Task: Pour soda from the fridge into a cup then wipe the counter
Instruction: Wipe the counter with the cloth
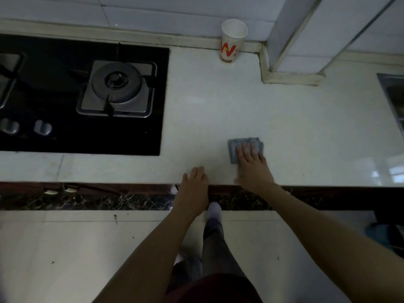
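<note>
A white paper cup [232,41] with a red and yellow logo stands upright at the back of the pale counter [218,106], against the wall; I cannot see what is inside it. A folded grey-blue cloth [237,146] lies flat on the counter near its front edge. My right hand [251,165] presses flat on the cloth, fingers spread over it. My left hand [195,184] rests on the counter's front edge, to the left of the cloth, fingers together and holding nothing. No soda bottle or can is in view.
A black glass gas hob [87,95] with a steel burner and two knobs fills the counter's left side. A tiled pillar [295,40] juts out at the back right. A steel sink edge [393,95] shows at far right. Below are tiled floor and my legs.
</note>
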Motion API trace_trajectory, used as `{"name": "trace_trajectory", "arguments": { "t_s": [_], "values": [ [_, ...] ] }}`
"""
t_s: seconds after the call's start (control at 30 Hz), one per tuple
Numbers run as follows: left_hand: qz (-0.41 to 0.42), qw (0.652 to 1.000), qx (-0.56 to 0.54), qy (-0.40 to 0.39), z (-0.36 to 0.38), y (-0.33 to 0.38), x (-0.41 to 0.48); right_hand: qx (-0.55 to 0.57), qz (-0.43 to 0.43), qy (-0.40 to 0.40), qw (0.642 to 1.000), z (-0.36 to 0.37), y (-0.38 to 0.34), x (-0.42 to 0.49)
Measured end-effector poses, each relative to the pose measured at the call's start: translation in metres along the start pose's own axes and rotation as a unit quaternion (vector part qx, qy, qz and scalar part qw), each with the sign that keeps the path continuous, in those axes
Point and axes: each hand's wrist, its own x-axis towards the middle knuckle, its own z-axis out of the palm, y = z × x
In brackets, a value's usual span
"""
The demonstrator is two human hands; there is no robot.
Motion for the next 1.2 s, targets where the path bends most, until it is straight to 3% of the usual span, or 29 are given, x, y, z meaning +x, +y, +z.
{"name": "trace_trajectory", "arguments": {
  "t_s": [0.27, 0.5, 0.83, 1.2],
  "values": [
    [0.017, 0.998, -0.06, 0.015, 0.009, -0.012, -0.019, 0.038, 0.066, -0.007, 0.997, 0.023, -0.058, -0.047],
    [0.036, 0.994, -0.1, 0.039, 0.003, -0.015, -0.024, 0.074, 0.037, 0.019, 0.996, 0.032, -0.119, -0.05],
    [0.006, 0.993, -0.111, 0.041, -0.012, -0.01, 0.0, 0.077, 0.039, 0.019, 0.996, 0.026, -0.101, -0.029],
    [-0.006, 0.998, -0.041, 0.04, -0.039, -0.018, 0.06, 0.054, 0.034, -0.004, 0.998, -0.031, -0.047, 0.089]
  ]
}}
